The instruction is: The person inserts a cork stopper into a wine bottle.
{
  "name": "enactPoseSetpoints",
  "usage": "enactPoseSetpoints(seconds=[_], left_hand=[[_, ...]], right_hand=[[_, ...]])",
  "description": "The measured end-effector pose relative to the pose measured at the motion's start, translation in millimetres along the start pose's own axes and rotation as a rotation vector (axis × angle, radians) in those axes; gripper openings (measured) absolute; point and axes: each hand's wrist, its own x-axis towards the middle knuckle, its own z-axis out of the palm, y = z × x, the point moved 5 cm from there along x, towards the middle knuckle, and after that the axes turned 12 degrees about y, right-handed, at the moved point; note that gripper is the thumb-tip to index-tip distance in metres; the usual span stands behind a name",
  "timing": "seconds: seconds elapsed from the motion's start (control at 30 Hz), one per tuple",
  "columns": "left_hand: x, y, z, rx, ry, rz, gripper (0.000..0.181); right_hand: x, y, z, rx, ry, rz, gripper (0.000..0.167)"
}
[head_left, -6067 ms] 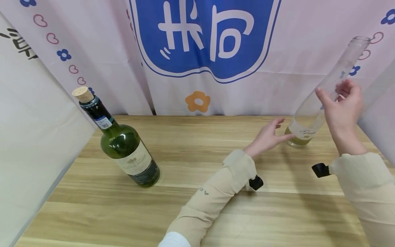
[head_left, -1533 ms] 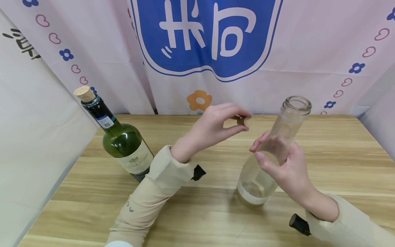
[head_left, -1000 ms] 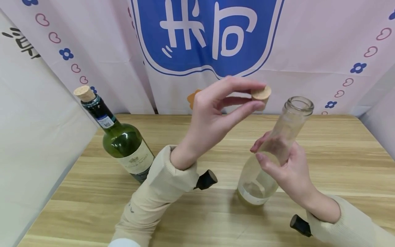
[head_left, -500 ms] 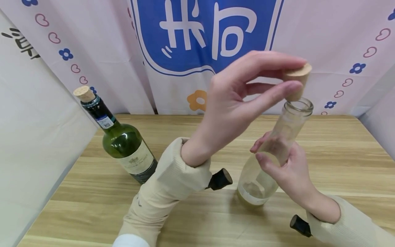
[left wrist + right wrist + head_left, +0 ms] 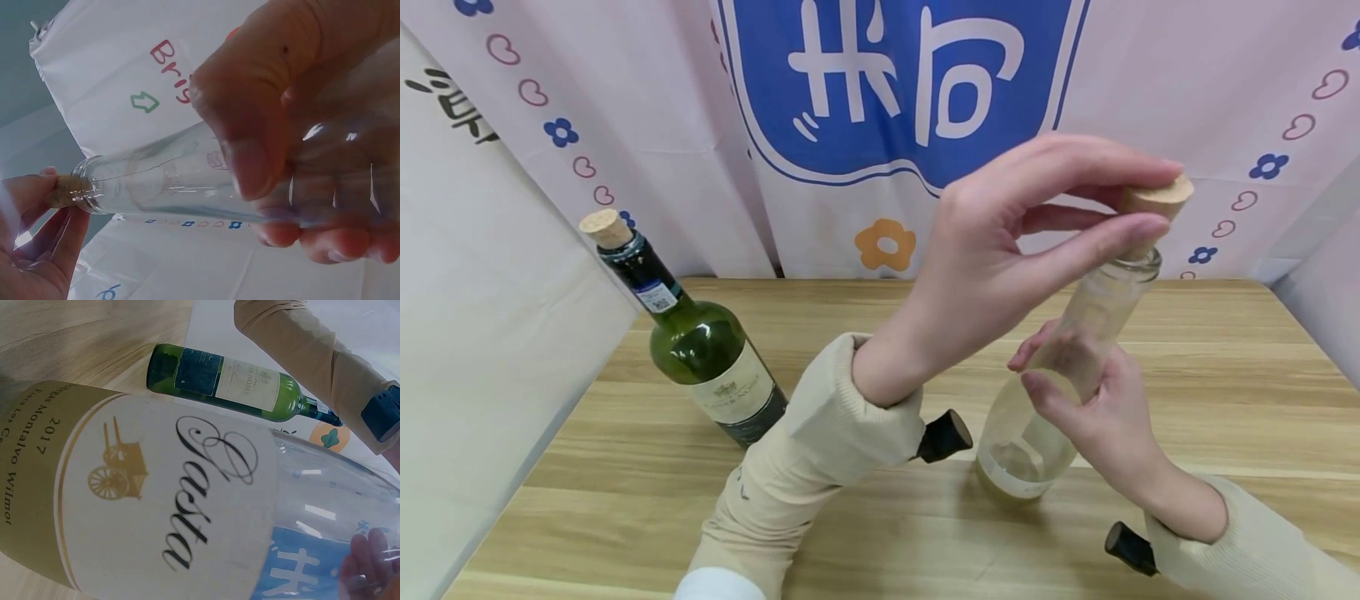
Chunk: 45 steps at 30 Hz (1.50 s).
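Observation:
My left hand (image 5: 1000, 258) pinches a cork (image 5: 1163, 193) between thumb and fingers at the mouth of a clear glass bottle (image 5: 1026, 425). In the left wrist view the cork (image 5: 62, 190) meets the bottle's rim; how deep it sits cannot be told. My right hand (image 5: 1101, 412) grips the bottle below its neck, thumb in front and fingers round the far side. The bottle stands on the table. Its white and gold label (image 5: 156, 481) fills much of the right wrist view.
A green wine bottle (image 5: 700, 350) stands on the left of the wooden table (image 5: 587, 492), topped by its own cork (image 5: 606, 227). The left forearm partly covers its base. A printed curtain (image 5: 820, 217) hangs behind the table.
The clear bottle has come from the back right towards the middle, held by the right hand. My left hand has lifted the cork and brought it rightward onto the bottle's mouth.

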Motion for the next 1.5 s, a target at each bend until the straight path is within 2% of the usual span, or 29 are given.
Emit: enactPoseSetpoints(seconds=[0.03,0.07,0.2,0.27,0.3,0.43,0.57,0.63,0.67,0.7,0.77,0.87,0.9,0.93,1.03,1.1,1.17,1.2,1.27,1.3,1.37,1.5], left_hand=[[-0.3,-1.6,0.2,-0.006,-0.004,0.001,0.023],[-1.6,-9.4,0.7,-0.017,-0.008,0.030,0.024],[-5.2,-20.6,-0.1,-0.030,-0.022,0.035,0.026],[-6.4,-17.4,-0.3,0.004,-0.014,0.050,0.023],[-5.9,-10.3,-0.8,0.027,-0.010,0.028,0.021],[-5.7,6.8,0.6,0.105,0.001,0.040,0.015],[-6.6,11.8,2.8,0.112,0.005,0.041,0.012],[-8.2,4.1,4.1,0.094,0.006,0.043,0.012],[-12.3,-15.4,5.7,0.072,0.015,0.067,0.014],[-17.4,-42.4,7.2,0.056,0.022,0.082,0.018],[-18.1,-44.0,7.8,0.068,0.021,0.093,0.018],[-17.9,-37.5,7.4,0.091,0.015,0.109,0.019],[-15.7,-24.0,5.7,0.105,-0.002,0.097,0.017],[-13.0,-4.5,3.2,0.115,-0.023,0.089,0.017],[-28.3,-37.6,-0.9,0.094,-0.052,0.145,0.037],[-40.2,-48.4,-3.8,0.100,-0.101,0.112,0.056],[-52.1,-46.4,-5.9,0.114,-0.127,0.040,0.075],[-58.0,-41.9,-7.1,0.127,-0.134,-0.020,0.082],[-70.2,-31.5,-10.8,0.148,-0.158,-0.186,0.089],[-78.4,-32.2,-12.3,0.151,-0.154,-0.244,0.093],[-98.5,-38.7,-16.0,0.176,-0.155,-0.365,0.100],[-143.0,-59.6,-20.2,0.207,-0.200,-0.590,0.110]], right_hand=[[0.1,0.1,0.0,-0.002,0.000,0.000,0.017],[0.2,0.2,0.0,0.000,0.001,0.000,0.017],[0.8,0.4,0.1,0.006,0.000,-0.007,0.016],[1.1,0.4,0.1,0.013,-0.001,-0.011,0.016],[1.2,0.4,0.1,0.012,-0.002,-0.012,0.016],[1.2,0.4,-0.1,0.011,-0.006,-0.013,0.018],[1.2,0.1,-0.3,0.016,-0.010,-0.020,0.019],[1.0,0.1,-0.9,0.026,-0.008,-0.017,0.020],[0.8,0.3,-1.4,0.034,-0.004,-0.011,0.022],[0.5,0.6,-2.0,0.041,-0.001,-0.003,0.024],[-0.1,0.9,-2.8,0.048,-0.003,0.001,0.024],[-0.2,1.0,-3.1,0.033,0.000,-0.010,0.022],[-0.1,0.9,-2.7,0.025,-0.004,-0.018,0.021],[-0.1,0.6,-2.4,0.013,-0.006,-0.028,0.019],[-0.2,0.3,-1.5,0.003,-0.003,-0.029,0.023],[-1.3,-0.2,-2.2,-0.025,0.012,-0.031,0.026],[-2.1,0.0,-2.5,-0.026,0.019,-0.019,0.028],[-2.4,0.1,-2.6,-0.030,0.023,-0.014,0.028],[-2.4,0.2,-2.1,-0.039,0.021,-0.018,0.026],[-2.0,0.5,-1.0,-0.032,0.010,-0.014,0.024],[-1.8,1.0,0.5,0.006,-0.001,-0.011,0.024],[-1.9,0.9,0.9,-0.013,-0.002,-0.022,0.023]])
